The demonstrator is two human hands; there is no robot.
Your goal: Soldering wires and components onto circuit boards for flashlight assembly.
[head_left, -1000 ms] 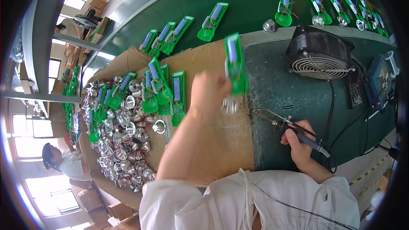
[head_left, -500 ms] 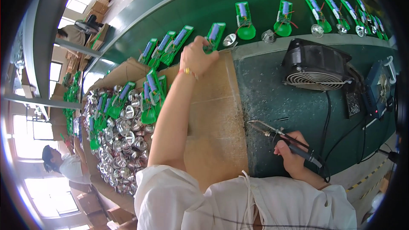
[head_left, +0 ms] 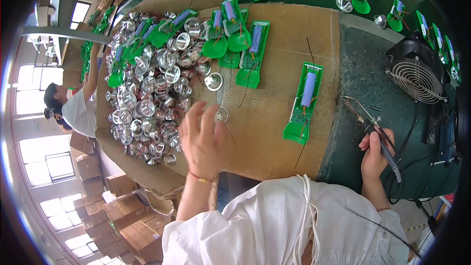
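My left hand (head_left: 201, 142), a little blurred, is over the near left of the cardboard with its fingers stretched and apart. Just beyond its fingertips is a silver reflector cup (head_left: 222, 114), beside a heap of similar cups (head_left: 144, 108). In my right hand (head_left: 377, 156) is a soldering iron (head_left: 378, 132), its tip pointing up and left over the bench. Between my hands a green plastic housing (head_left: 296, 131) lies on the cardboard, holding a purple battery cell (head_left: 308, 89) and a small circuit board, with thin wires sticking out. Another green housing (head_left: 248, 78) lies farther left.
A cardboard sheet (head_left: 274, 157) covers the middle of the green bench. Several green housings lie on the heap and along the far ledge. A black fan (head_left: 417, 73) stands at the right with cables (head_left: 414, 118) behind the iron. Another person (head_left: 78, 103) is at the far left.
My left hand has come back from the far row toward the reflector heap. A green housing now lies on the cardboard before me. The view has turned left; my right hand still holds the iron.
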